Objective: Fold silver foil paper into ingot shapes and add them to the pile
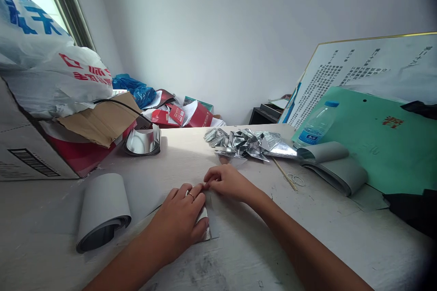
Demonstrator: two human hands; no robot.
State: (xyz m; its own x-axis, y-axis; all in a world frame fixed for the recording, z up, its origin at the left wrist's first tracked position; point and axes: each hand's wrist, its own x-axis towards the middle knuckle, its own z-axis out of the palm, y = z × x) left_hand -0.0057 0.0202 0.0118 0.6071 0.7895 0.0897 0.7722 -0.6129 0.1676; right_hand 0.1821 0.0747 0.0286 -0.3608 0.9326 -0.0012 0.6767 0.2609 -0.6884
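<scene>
My left hand lies flat, fingers together, pressing down on a small silver paper sheet on the white table. A ring shows on one finger. My right hand is curled, its fingertips pinching at the sheet's far edge, touching the left hand's fingertips. A pile of folded silver paper pieces lies just beyond the hands.
A rolled grey sheet lies left; a curled silver strip sits farther back. A cardboard box with plastic bags stands far left. At the right lie curled grey sheets, a thin stick, a water bottle and a green board.
</scene>
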